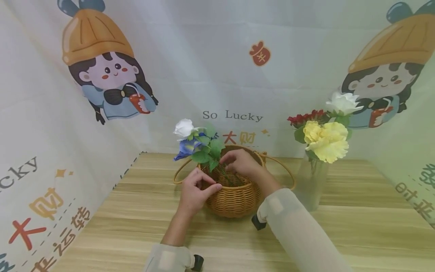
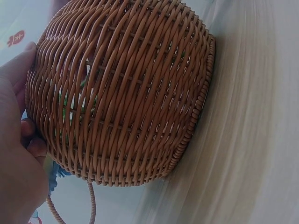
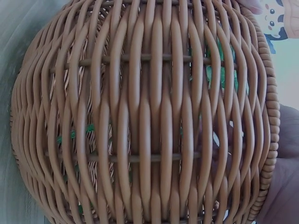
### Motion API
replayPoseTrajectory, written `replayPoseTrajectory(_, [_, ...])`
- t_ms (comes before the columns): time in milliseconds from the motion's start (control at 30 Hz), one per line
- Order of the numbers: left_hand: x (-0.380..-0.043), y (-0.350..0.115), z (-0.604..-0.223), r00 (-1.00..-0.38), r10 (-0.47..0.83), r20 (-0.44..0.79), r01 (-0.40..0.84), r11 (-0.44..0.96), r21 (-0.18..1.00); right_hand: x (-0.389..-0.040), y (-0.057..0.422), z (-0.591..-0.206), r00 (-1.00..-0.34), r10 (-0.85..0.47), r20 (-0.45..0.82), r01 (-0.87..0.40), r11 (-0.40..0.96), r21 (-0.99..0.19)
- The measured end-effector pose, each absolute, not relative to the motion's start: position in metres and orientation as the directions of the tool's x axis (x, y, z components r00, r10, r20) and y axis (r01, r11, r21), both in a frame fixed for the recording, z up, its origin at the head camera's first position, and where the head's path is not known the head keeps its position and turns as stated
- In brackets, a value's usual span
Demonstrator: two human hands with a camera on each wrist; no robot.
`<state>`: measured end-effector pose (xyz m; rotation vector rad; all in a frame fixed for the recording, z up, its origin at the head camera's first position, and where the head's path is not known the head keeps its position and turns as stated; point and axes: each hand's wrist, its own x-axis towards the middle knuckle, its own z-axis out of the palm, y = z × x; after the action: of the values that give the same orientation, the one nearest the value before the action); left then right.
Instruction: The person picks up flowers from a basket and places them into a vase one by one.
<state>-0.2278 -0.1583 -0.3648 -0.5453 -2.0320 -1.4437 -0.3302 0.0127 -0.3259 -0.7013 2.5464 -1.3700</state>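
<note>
A round brown wicker basket point(image 1: 234, 202) stands on the table. Leaning over its left side are a white rose point(image 1: 184, 128) and a blue flower point(image 1: 188, 146) with green leaves point(image 1: 216, 148); their green stems run down inside. My left hand point(image 1: 195, 190) grips the near left rim, and in the left wrist view its fingers point(image 2: 35, 147) curl at the basket's edge. Over the opening, my right hand point(image 1: 242, 163) reaches in with bent fingers right at the leaves and stems; I cannot tell whether it pinches a stem. The weave hides part of the right hand in the right wrist view.
To the right of the basket stands a clear vase point(image 1: 310, 185) with a yellow flower point(image 1: 327, 139), a white rose point(image 1: 343, 102) and red blooms point(image 1: 306, 118). The basket's thin handle point(image 1: 285, 170) loops out at its side. A printed curtain point(image 1: 210, 56) closes off the table's back.
</note>
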Motion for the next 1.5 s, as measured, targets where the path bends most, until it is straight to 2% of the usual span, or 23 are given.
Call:
replayPoseTrajectory(233, [-0.229, -0.159, -0.366, -0.741, -0.003, 0.671, 0.633, 0.331, 0.700, -0.331, 0.013, -0.327, -0.909, -0.382, 0.163, -0.338, 0.451, -0.826])
replayPoseTrajectory(467, [-0.228, -0.158, -0.365, -0.741, 0.000, 0.672, 0.634, 0.331, 0.699, -0.329, 0.015, -0.325, -0.929, -0.341, 0.145, -0.298, 0.454, -0.840])
replayPoseTrajectory(800, [-0.229, -0.159, -0.366, -0.727, -0.004, 0.687, 0.647, 0.334, 0.686, -0.327, 0.018, -0.325, -0.913, -0.268, 0.308, -0.403, 0.466, -0.788])
replayPoseTrajectory(1167, [-0.230, -0.159, -0.368, -0.750, 0.003, 0.662, 0.626, 0.325, 0.709, -0.317, 0.023, -0.325, -0.914, -0.109, 0.391, -0.405, 0.201, -0.892])
replayPoseTrajectory(1500, [-0.230, -0.159, -0.368, -0.745, -0.007, 0.667, 0.630, 0.321, 0.707, -0.310, 0.038, -0.323, -0.884, -0.011, 0.466, -0.466, 0.050, -0.883])
